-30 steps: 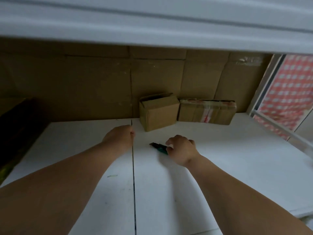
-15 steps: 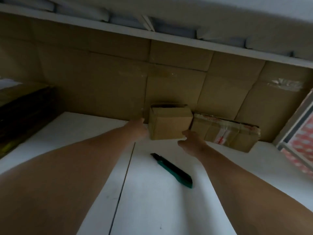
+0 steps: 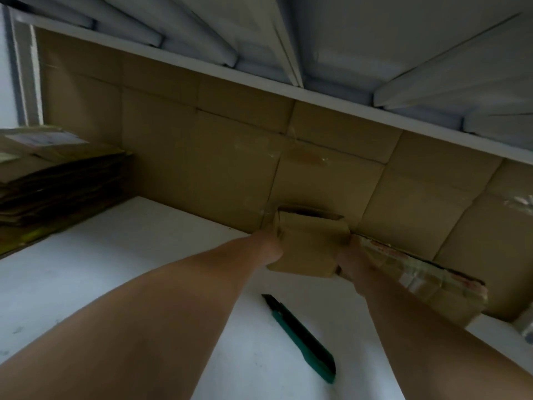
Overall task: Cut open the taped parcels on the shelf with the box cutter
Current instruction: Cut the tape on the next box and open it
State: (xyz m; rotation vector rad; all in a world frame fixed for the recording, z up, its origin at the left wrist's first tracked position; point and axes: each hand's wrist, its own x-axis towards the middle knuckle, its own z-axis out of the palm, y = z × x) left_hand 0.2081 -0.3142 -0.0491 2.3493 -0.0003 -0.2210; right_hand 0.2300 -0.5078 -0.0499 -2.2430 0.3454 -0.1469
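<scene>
At far left I see a stack of flattened cardboard (image 3: 54, 180) with a pale label too blurred to read. My left hand (image 3: 266, 246) and right hand (image 3: 347, 256) press the 2 sides of the small cardboard parcel (image 3: 308, 246) at the back of the white shelf (image 3: 121, 255); I cannot tell how the fingers lie. The green box cutter (image 3: 302, 339) lies loose below, pointing back-left, nearer my right hand. Just right, the taped parcel (image 3: 427, 287) shows unreadable red marks.
</scene>
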